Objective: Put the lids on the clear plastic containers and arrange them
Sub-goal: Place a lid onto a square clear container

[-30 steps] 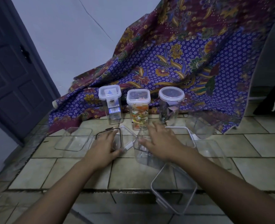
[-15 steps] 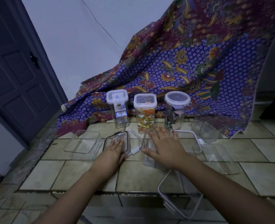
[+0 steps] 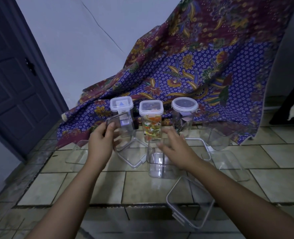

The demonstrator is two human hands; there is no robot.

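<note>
1. The left hand [image 3: 100, 144] is raised off the tiled floor [image 3: 65, 187]. Its grip is closed round a dark-rimmed clear lid [image 3: 120, 118], with the thumb on the near face and the fingers behind.
2. That lid is held tilted in the air, in front of the leftmost of three lidded containers.
3. The right hand [image 3: 176, 149] has a loose, spread grip and holds nothing. Its fingers reach over the far rim of an open clear container [image 3: 157, 167] standing on the floor. The hand is blurred, so I cannot tell whether it touches the container.
4. In a row at the back, against the batik cloth [image 3: 194, 75], stand:
   - a square-lidded container [image 3: 121, 105],
   - a container of coloured pieces [image 3: 151, 128],
   - a round-lidded container [image 3: 184, 107].
5. Another open clear container [image 3: 215, 137] stands to the right of the row.
6. Loose lids lie flat on the floor:
   - a clear lid [image 3: 75, 153] at the left,
   - a second clear lid [image 3: 134, 156] between the hands,
   - a white-rimmed lid [image 3: 205, 147] behind the right wrist,
   - a wide clear lid [image 3: 232, 167] at the right,
   - a grey-rimmed lid [image 3: 191, 204] nearest the camera.
</note>
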